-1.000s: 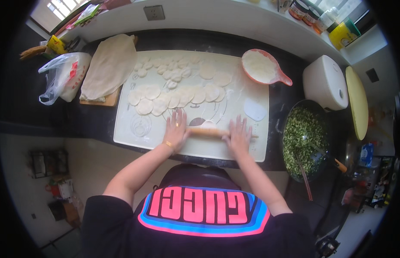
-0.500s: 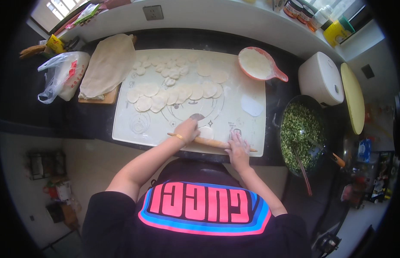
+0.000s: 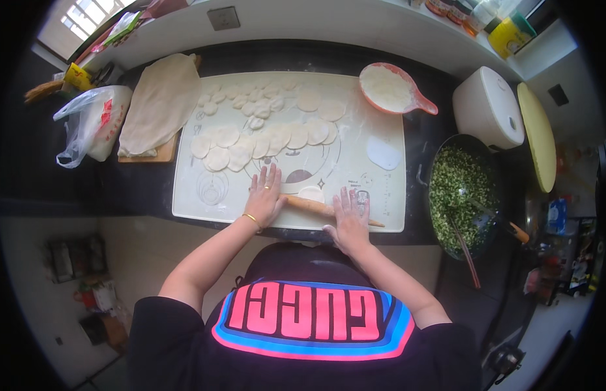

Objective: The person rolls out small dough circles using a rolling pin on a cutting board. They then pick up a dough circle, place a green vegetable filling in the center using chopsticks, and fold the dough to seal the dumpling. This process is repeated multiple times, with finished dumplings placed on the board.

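A wooden rolling pin lies slantwise near the front edge of the pale printed pastry mat. My left hand is flat over its left end, fingers stretched forward, a ring on one finger. Over the right part of the pin rests my right hand, floury, with its fingers spread. Just beyond the pin, and partly hidden by it, is a small round dough wrapper. Overlapping rows of round wrappers spread across the middle of the mat. Small dough pieces lie behind them.
A red handled bowl of flour and a white scraper are at the right. Farther right stands a wok of chopped green filling with chopsticks, beside a white appliance. At left are a dough sheet on a board and a plastic bag.
My left hand has opened from a closed grip near the wrapper and moved left to lie flat on the pin. My right hand has shifted slightly left.
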`<state>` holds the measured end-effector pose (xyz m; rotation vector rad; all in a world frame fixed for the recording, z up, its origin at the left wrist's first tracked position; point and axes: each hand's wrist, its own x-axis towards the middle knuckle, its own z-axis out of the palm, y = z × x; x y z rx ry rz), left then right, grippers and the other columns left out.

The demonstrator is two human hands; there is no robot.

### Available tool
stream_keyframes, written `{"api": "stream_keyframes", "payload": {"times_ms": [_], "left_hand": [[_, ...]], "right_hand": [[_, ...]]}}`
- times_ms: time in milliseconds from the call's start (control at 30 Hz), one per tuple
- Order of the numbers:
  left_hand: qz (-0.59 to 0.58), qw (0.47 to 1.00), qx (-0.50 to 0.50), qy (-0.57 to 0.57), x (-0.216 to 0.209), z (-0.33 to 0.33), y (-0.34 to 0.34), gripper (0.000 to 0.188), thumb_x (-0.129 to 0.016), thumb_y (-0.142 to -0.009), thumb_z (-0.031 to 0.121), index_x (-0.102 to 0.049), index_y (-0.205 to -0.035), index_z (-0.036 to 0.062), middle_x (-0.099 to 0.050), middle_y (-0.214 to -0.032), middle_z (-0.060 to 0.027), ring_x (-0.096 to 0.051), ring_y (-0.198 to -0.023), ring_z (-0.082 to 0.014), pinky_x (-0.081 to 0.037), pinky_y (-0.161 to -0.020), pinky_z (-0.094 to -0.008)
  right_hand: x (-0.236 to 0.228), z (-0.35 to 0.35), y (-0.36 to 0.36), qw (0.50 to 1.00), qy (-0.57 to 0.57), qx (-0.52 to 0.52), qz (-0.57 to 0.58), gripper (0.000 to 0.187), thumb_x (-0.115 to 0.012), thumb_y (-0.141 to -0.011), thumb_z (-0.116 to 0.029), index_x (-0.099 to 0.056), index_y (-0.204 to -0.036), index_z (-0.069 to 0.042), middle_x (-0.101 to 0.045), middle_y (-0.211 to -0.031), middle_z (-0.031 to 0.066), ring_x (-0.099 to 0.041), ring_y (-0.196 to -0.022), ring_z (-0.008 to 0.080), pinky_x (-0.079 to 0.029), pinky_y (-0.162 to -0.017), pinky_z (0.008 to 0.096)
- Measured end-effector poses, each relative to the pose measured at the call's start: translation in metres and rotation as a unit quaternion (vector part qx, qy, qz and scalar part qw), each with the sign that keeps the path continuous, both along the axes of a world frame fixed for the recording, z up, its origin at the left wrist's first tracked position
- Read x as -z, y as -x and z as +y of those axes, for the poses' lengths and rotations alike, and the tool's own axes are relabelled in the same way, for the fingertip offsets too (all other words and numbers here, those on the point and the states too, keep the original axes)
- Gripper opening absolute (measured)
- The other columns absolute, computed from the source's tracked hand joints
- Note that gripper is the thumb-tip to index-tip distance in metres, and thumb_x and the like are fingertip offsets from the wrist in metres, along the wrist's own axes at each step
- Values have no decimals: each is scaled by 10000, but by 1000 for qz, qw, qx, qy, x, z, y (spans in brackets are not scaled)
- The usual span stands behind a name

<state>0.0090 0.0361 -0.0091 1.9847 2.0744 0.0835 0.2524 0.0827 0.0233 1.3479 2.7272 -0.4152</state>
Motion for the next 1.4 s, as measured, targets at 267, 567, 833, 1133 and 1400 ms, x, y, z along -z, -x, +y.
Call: {"api": "stream_keyframes", "payload": {"times_ms": [267,567,833,1133,1400], "left_hand": [[33,997,-37,-50,-5,60,0,697,-456,-859,336,-148,-1376,-15,-114,-1450,-186,-100,-1337,-363,-98,-1065,-506],[37,997,-17,-69,-7,56,-12,668,-437,-866,383,-203,-1370,11,-136,-1440,-203,-115,-1333,-371,-110,-1053,-528],[-67,997,48,-13,-2,0,-4,655,-438,-876,343,-186,-1372,-4,-119,-1434,-233,-77,-1334,-394,-105,-1057,-518],[-7,992,-125,0,1,31,-3,644,-404,-888,292,-124,-1382,-13,-36,-1442,-243,-34,-1332,-409,-82,-1058,-519],[-235,971,-4,-47,-19,37,-23,479,-600,-770,203,-444,-1179,11,-389,-1268,-222,-367,-1164,-385,-341,-951,-410]], "right_hand": [[16,59,8,991,-44,121,25,697,-523,-818,-383,-248,-1365,-49,-99,-1453,189,-84,-1354,303,-63,-1041,556],[37,68,-5,977,-167,113,63,703,-554,-775,-458,-357,-1317,-55,-166,-1434,201,-147,-1337,328,-85,-1026,579],[32,17,-30,992,-100,5,78,456,-630,-738,-354,-532,-1126,-136,-261,-1413,138,-237,-1313,290,-136,-1020,551],[18,77,15,990,-112,18,81,457,-588,-778,-368,-505,-1152,-120,-246,-1420,123,-207,-1323,281,-131,-1025,543],[38,11,-23,977,-86,27,193,344,-655,-710,-116,-499,-1016,-130,-414,-1328,82,-356,-1256,252,-203,-999,514]]}}
